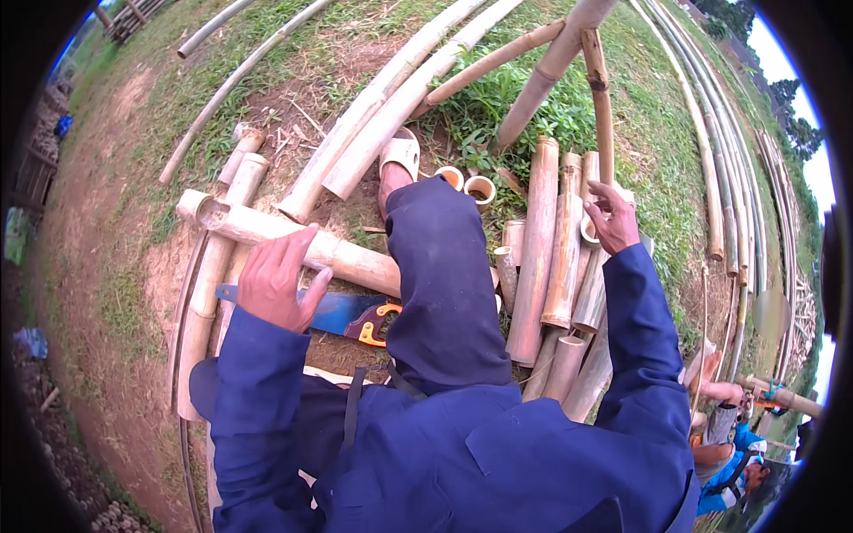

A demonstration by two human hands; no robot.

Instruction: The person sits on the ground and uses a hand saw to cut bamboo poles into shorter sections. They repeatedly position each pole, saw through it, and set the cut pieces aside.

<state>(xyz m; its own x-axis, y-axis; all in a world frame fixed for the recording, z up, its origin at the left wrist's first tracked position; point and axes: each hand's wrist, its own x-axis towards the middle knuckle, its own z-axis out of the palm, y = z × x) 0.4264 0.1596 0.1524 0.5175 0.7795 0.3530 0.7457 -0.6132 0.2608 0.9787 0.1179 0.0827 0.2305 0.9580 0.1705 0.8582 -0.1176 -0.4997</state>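
Note:
My left hand [277, 277] is open over a thick bamboo pole [346, 260], fingers stretched along it and thumb apart. The pole lies crosswise with a notch cut near its left end. Just below that hand a handsaw [342, 313] with a blue blade and an orange and dark handle [378, 323] lies on the ground; my hand and sleeve hide part of the blade. My right hand [613, 219] is over the cut bamboo pieces on the right, fingers bent and apart, close to the rim of a bamboo tube [589, 233]. Whether it touches the rim is unclear.
Several cut bamboo lengths [536, 258] lie right of my knee, with short rings [480, 189] beyond my foot. Slanting poles [542, 84] stand ahead. Long poles [711, 160] lie far right. Another person [733, 462] is at the lower right.

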